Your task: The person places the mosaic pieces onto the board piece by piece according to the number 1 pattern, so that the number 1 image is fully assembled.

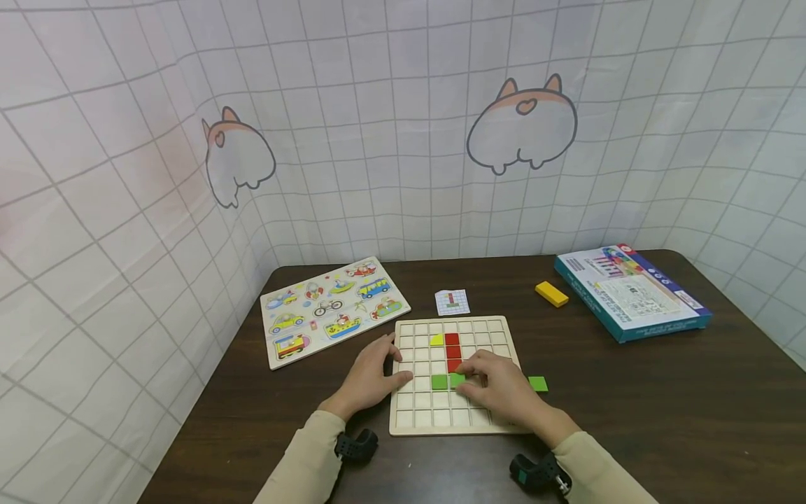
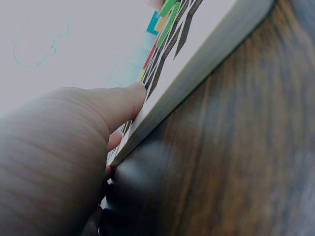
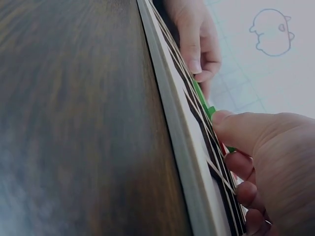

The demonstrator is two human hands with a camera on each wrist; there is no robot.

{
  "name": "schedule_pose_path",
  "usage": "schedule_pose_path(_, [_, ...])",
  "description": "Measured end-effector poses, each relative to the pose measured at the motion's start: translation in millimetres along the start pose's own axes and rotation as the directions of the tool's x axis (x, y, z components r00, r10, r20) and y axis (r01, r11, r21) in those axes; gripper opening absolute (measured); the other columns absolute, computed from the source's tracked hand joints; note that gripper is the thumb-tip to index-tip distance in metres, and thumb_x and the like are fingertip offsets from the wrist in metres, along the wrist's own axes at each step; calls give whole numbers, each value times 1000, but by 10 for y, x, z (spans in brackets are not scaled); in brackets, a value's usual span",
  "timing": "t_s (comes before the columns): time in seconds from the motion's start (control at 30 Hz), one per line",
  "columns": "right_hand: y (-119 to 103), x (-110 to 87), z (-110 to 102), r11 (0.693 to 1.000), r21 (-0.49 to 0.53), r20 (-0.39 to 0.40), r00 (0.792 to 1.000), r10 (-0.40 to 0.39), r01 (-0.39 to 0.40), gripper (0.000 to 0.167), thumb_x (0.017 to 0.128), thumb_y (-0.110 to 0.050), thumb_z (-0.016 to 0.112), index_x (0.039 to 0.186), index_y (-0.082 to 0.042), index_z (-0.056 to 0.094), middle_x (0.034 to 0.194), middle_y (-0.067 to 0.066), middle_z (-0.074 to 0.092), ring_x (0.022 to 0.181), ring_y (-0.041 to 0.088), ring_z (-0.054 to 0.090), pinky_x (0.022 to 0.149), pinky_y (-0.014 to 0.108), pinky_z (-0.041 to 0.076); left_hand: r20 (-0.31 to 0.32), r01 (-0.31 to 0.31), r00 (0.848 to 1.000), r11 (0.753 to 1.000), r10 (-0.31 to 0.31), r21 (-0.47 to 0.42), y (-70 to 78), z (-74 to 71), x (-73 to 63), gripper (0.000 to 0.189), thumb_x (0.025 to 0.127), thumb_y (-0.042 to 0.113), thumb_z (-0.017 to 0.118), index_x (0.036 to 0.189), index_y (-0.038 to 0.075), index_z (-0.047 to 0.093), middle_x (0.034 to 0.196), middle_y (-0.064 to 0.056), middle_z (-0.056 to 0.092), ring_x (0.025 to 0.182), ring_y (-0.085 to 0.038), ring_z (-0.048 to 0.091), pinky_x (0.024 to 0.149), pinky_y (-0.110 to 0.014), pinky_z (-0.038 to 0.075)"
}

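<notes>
A pale wooden grid board [image 1: 423, 418] lies on the dark table in the head view. My left hand [image 1: 370, 374] grips its left edge, thumb on the top face and fingers along the side. Between thumb and fingertips, my right hand [image 1: 504, 388] pinches a green square tile [image 1: 456, 380], which looks slightly tilted in the right wrist view. Left of it lies another green tile [image 1: 439, 382] in a cell. Above, three red tiles [image 1: 453, 352] form a column, the lowest partly covered by my fingers. A yellow triangular tile [image 1: 437, 340] sits beside the top red one.
Right of the board lies a loose green tile [image 1: 538, 383]. A small pattern card [image 1: 452, 302] is behind the board, with a yellow block [image 1: 551, 294] and a teal-sided box [image 1: 636, 294] farther right. A vehicle picture board [image 1: 334, 308] lies at the left.
</notes>
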State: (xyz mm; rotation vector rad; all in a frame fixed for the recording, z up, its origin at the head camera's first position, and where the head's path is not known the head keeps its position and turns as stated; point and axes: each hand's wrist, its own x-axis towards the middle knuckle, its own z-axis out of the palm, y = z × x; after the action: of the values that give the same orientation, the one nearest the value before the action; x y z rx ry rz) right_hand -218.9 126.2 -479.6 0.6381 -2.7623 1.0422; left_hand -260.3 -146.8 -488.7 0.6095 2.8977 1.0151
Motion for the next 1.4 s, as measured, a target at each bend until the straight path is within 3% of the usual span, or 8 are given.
schedule_pose_path(0.8, [-33,6,3,998,-14,27,998,58,-58,22,83,-26,78,105,-24,74,92,-15,58,76,9,48,65,25,41,-1,8,1000,1000,-8,-2,29,-27,-5,28,88,35,73,98,18,53,155,-9,36,145,-30,27,115,-52,25])
schedule_pose_path(1.4, [-8,-11,6,999,-1,12,999,34,-34,23,84,-25,78,106,-21,74,92,-15,59,76,8,49,66,24,43,0,-7,1000,1000,7,-8,9,-8,-2,28,88,35,72,98,17,53,155,-9,35,145,-31,27,115,-52,25])
